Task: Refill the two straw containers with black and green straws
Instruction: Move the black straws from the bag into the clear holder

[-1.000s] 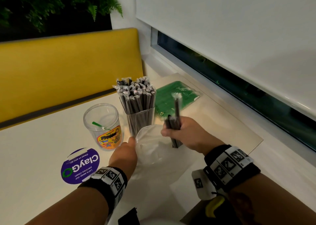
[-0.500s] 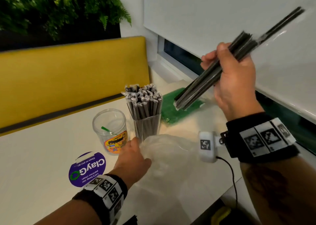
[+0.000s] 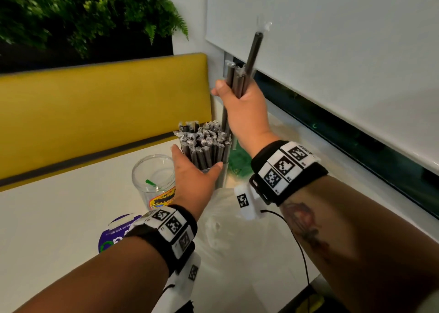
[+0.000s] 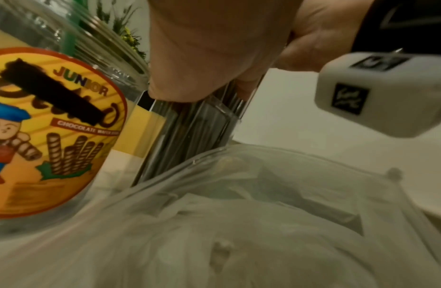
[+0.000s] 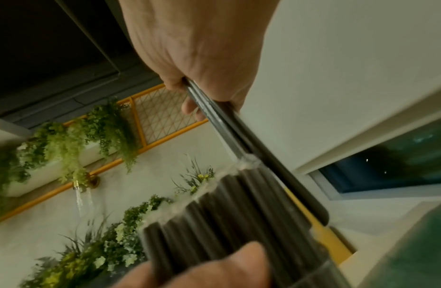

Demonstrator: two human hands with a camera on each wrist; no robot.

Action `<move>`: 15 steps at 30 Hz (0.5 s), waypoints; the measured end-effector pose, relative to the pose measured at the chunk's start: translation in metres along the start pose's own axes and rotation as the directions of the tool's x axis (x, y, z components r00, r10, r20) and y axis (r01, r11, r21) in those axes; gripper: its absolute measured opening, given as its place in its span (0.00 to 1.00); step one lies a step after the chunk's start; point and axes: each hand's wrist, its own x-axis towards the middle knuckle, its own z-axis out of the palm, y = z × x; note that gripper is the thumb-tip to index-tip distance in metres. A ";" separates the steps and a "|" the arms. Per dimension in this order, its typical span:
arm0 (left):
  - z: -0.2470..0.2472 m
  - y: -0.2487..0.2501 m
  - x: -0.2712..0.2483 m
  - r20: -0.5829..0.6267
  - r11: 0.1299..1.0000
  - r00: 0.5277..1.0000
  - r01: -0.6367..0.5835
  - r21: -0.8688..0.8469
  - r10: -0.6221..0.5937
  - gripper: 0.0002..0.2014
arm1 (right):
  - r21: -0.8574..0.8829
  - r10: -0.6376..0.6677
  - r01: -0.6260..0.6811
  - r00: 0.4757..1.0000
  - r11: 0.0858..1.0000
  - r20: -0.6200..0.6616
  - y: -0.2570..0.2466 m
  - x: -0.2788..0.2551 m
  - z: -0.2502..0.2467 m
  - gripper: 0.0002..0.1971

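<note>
A square clear container (image 3: 209, 170) stands on the table, packed with wrapped black straws (image 3: 204, 141). My left hand (image 3: 194, 170) holds it, thumb on the right side and fingers on the left; the left wrist view shows the container (image 4: 197, 132) under my palm. My right hand (image 3: 237, 94) grips a bundle of black straws (image 3: 251, 53) upright, its lower ends at the right edge of the packed straws. The bundle (image 5: 239, 134) shows in the right wrist view too. A round clear jar (image 3: 154, 177) to the left holds one green straw (image 3: 150, 182).
A green straw packet (image 3: 240, 163) lies behind the container, mostly hidden by my right arm. A crumpled clear plastic bag (image 3: 223, 220) lies in front of it. A purple sticker (image 3: 114, 236) is on the white table (image 3: 59, 217). A yellow bench back (image 3: 95, 103) lies beyond, a window sill to the right.
My right hand has swung the bundle from a high tilt down to upright at the container. My left hand has left the plastic bag and taken hold of the container.
</note>
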 end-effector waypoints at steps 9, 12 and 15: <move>0.012 -0.008 0.001 -0.008 0.999 1.000 0.009 -0.039 -0.009 0.38 | 0.151 0.022 -0.017 0.999 0.988 -0.037 -0.010 0.011 0.012 0.03; 0.013 -0.009 -0.001 -0.040 0.999 0.999 -0.015 -0.044 0.013 0.37 | 0.170 0.128 -0.111 0.987 0.979 -0.096 0.007 0.013 0.012 0.04; 0.015 -0.010 -0.001 -0.055 0.999 0.998 -0.024 -0.049 0.021 0.36 | 0.075 0.227 -0.223 0.972 0.972 -0.059 0.039 0.001 0.010 0.07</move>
